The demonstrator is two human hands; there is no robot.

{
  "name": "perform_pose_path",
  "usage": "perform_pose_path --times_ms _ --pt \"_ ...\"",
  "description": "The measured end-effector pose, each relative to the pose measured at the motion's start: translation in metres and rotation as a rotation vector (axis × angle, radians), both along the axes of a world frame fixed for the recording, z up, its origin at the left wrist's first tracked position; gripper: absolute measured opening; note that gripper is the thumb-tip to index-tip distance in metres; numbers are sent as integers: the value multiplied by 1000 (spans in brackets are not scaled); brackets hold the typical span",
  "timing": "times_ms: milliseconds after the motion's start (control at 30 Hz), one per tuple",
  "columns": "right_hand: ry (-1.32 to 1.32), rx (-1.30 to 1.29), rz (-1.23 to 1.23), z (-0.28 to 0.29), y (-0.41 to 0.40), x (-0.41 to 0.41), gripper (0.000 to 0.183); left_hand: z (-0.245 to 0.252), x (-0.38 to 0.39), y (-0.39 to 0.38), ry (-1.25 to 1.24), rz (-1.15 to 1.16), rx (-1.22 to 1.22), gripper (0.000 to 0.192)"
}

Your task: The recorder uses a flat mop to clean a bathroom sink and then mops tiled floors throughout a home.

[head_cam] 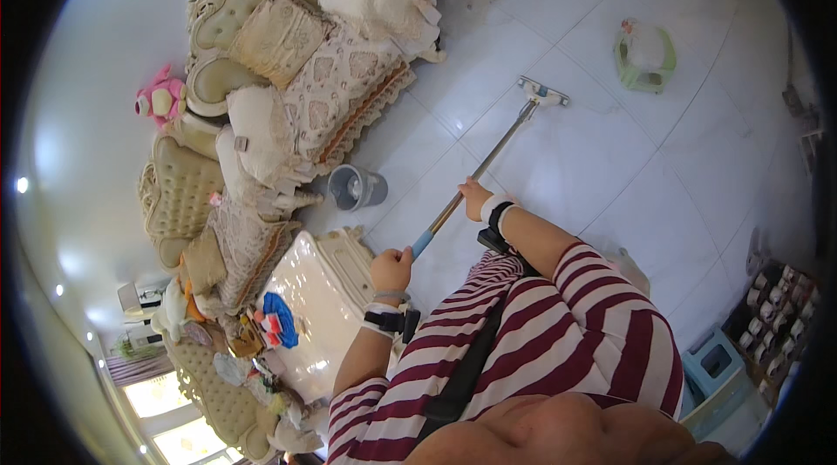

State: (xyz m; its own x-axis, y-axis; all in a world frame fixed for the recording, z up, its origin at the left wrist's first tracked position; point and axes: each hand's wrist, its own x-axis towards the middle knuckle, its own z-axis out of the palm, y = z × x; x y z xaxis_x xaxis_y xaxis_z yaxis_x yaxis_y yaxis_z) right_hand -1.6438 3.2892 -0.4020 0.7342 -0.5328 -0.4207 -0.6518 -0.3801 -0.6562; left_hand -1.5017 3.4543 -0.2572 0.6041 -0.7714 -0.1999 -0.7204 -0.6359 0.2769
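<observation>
A long-handled floor mop slants away from me across the white tiles, its pole metallic. Its wide, narrow mop head rests on the floor at the far end. My left hand is closed around the top of the pole, at the light blue grip. Farther down the shaft, my right hand also grips the pole. Both wrists wear bands with black devices. The underside of the mop head is hidden.
A grey waste bin stands left of the pole, by an ornate sofa. A glossy cream table is beside my left arm. Ahead right is a green plastic stool. Blue stools and a rack of shoes stand lower right.
</observation>
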Motion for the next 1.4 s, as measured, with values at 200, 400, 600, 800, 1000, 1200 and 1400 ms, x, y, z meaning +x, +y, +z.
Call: perform_pose_path --times_ms 200,400,600,800,1000,1200,1400 --pt "-81 461 -583 -13 -54 -22 50 -48 -23 -115 78 -107 -81 28" --pt "-619 1408 -869 0 -119 -42 38 -78 -92 -244 227 -248 -97 22" --pt "-807 1131 -1318 -4 -204 -113 19 -104 -172 -342 399 -343 -260 20" --pt "-716 1124 -1331 51 -272 -181 21 -73 -138 -438 1349 -297 90 27" --pt "-508 905 -1278 30 -329 -280 24 174 -120 -494 683 -511 -1037 24" --pt "-372 977 -1357 49 -405 -351 21 312 -163 -514 253 -937 -2170 31" --pt "-280 804 -1248 39 -419 -425 27 300 -150 -571 389 -1002 -2000 29"
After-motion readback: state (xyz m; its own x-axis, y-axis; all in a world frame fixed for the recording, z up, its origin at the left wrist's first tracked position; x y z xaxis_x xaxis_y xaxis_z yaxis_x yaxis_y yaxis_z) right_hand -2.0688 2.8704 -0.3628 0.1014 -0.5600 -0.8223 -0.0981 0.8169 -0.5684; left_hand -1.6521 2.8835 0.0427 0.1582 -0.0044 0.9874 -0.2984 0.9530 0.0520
